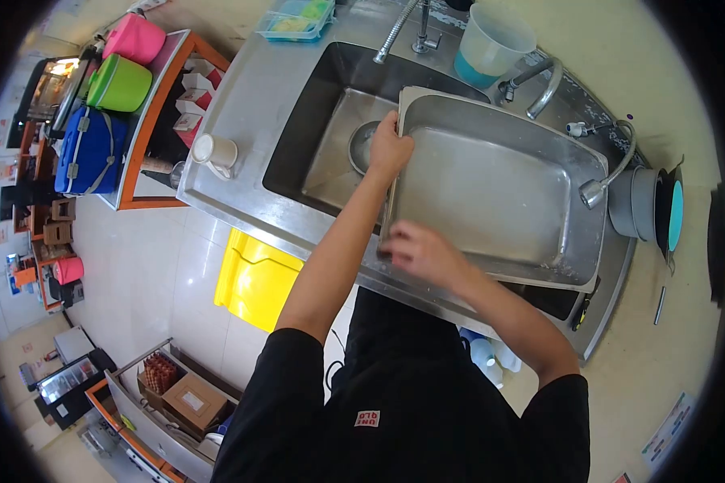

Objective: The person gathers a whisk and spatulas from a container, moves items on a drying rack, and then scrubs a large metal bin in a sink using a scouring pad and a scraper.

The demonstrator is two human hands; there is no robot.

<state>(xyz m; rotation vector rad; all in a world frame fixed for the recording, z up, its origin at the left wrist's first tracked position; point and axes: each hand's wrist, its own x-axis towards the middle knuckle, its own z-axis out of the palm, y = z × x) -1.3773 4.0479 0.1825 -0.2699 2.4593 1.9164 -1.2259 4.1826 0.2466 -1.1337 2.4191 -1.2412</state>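
A large rectangular stainless steel pan (491,189) lies tilted across the right part of the double sink, its inside facing up and wet. Fingers of my left hand (391,149) are closed over the pan's left rim near the far corner. My right hand (423,256) is at the near left corner of the pan, fingers curled; a small dark patch shows under the fingertips, too blurred to name. In the left sink basin (322,153) sits a round metal bowl (363,147), partly hidden behind my left hand and the pan.
Behind the sink stand a spray hose (388,44), a faucet (548,84) and a translucent bucket (495,40). A white cup (214,151) rests on the left counter. Pots (632,201) are at the right. Below is a yellow bin (254,278).
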